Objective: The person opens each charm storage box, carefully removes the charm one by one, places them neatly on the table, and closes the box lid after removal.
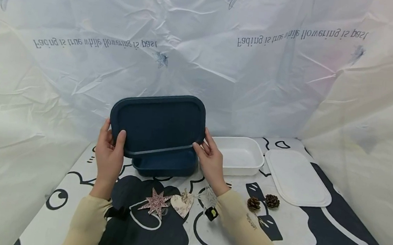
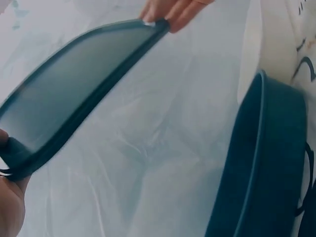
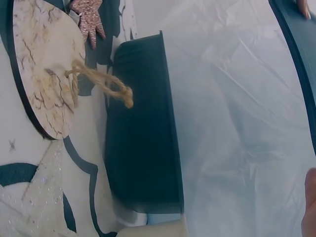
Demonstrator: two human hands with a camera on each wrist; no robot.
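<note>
A dark blue rectangular lid with rounded corners is held up, tilted, between both hands. My left hand grips its left end, thumb on the near face. The right hand pinches the lower right corner. Behind and below the lid stands a dark blue box, its upper part partly hidden in the head view. In the left wrist view the box is apart from the raised lid. The right wrist view shows the box's side wall near a wooden heart with a twine loop.
A white box stands right of the blue one, with a white lid lying farther right. In front lie a glittery pink star, a wooden heart, a whitish ornament and two pine cones. White sheeting hangs behind.
</note>
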